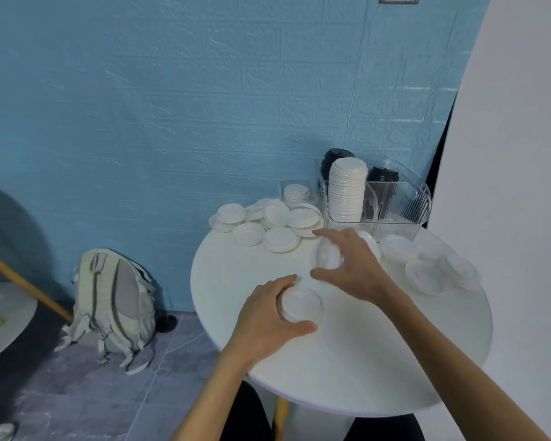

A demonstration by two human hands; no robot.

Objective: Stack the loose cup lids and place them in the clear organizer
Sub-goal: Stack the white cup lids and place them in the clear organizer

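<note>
My left hand (261, 316) grips a short stack of white cup lids (300, 304) near the middle of the round white table (347, 361). Just beyond it, my right hand (353, 265) holds a single white lid (326, 255), tilted on edge above the tabletop. Loose white lids (268, 221) lie in a heap at the table's far left edge. More loose lids (423, 265) lie at the right. The clear organizer (395, 202) stands at the back with a tall stack of white lids (346, 189) in its front left compartment.
Black lids (334, 157) stand in the organizer's rear compartments. A small clear box (296, 192) with white lids sits left of it. A grey backpack (115, 307) leans on the blue wall, on the floor left of the table. A white wall borders the right.
</note>
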